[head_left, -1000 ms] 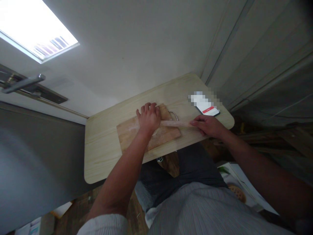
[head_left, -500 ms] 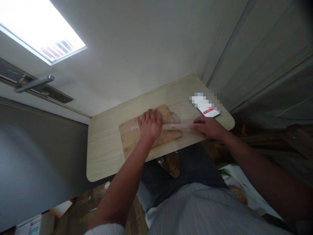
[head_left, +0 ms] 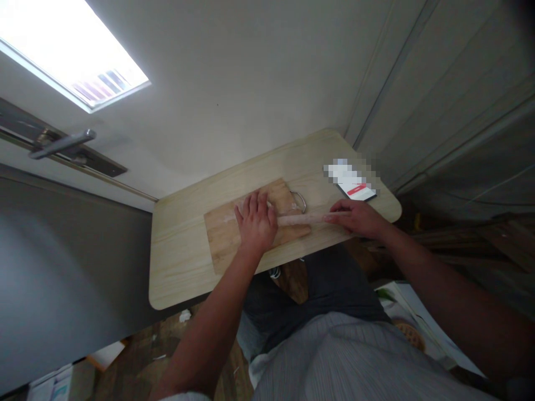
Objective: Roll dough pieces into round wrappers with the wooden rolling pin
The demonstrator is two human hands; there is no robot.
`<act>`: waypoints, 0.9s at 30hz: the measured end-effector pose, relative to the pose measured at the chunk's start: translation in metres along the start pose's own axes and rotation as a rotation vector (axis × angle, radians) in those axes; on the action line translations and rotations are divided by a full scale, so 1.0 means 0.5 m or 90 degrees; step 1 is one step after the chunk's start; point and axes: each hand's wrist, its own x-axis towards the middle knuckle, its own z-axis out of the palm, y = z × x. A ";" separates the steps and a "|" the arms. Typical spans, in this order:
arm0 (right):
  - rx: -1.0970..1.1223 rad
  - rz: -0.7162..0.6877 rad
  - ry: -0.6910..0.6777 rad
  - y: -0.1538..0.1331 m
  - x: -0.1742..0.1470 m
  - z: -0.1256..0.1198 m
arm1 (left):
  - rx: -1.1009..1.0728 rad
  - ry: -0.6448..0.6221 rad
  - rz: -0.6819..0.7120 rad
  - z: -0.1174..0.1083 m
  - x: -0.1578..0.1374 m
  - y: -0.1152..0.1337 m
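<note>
A wooden cutting board (head_left: 225,245) lies on the light wood table, with whitish smears and a metal ring handle (head_left: 301,200) at its right end. My left hand (head_left: 258,220) presses flat on the board, fingers stretched out and a little apart. From under its palm side a long pale rod (head_left: 307,218), like a thin rolling pin, runs to the right past the board's edge. Its far end is pinched between the thumb and fingers of my right hand (head_left: 355,216). Whatever lies beneath the left palm is mostly hidden.
A phone (head_left: 359,190) with a lit, partly blurred screen lies on the table (head_left: 179,250) behind my right hand. Behind the table stands a pale door with a metal lever handle (head_left: 62,145). My lap is close under the front edge.
The pale rod has shifted slightly toward me and looks less blurred now. My left hand has moved down a touch; my right hand keeps its pinch on the rod.
</note>
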 end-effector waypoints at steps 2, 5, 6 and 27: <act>0.002 -0.006 -0.005 0.000 0.000 -0.001 | 0.004 -0.001 -0.001 0.000 -0.005 0.000; 0.014 -0.012 -0.013 0.003 0.000 -0.001 | 0.021 -0.004 -0.007 0.002 -0.012 0.000; 0.017 -0.013 -0.014 0.004 0.000 -0.001 | 0.025 -0.005 -0.009 0.003 -0.014 0.000; -0.006 -0.006 -0.004 -0.001 -0.002 -0.002 | -0.006 -0.041 0.015 0.006 -0.005 -0.019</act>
